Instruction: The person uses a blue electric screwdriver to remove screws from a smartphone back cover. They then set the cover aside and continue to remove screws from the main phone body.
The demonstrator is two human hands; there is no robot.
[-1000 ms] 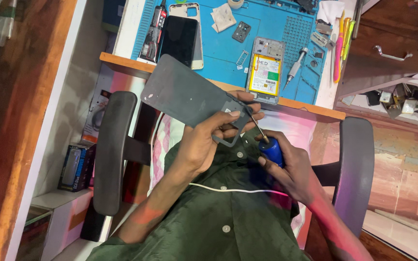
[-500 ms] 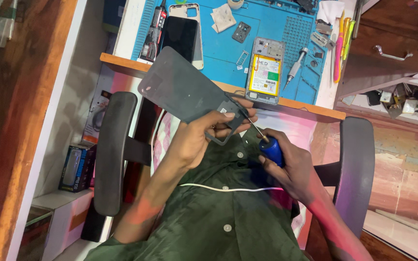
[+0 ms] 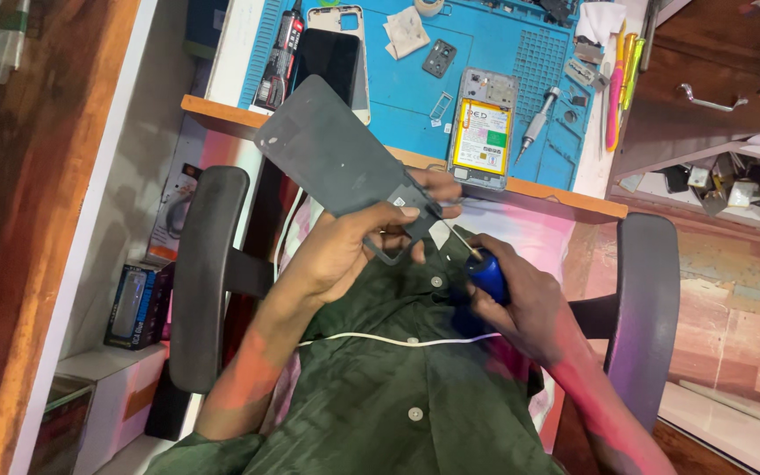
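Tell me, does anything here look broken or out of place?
Yes: the opened phone with its yellow battery exposed lies on the blue work mat, its back missing. The left hand holds a dark grey phone back cover; the right hand grips a blue-handled screwdriver.

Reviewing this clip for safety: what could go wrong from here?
1. The left hand pinches the dark back cover only at its lower end, above the lap; it could slip and fall.
2. The right hand points the blue-handled screwdriver toward the left fingers; a slip might jab them.

Wooden desk (image 3: 573, 195), black armchair (image 3: 204, 281)
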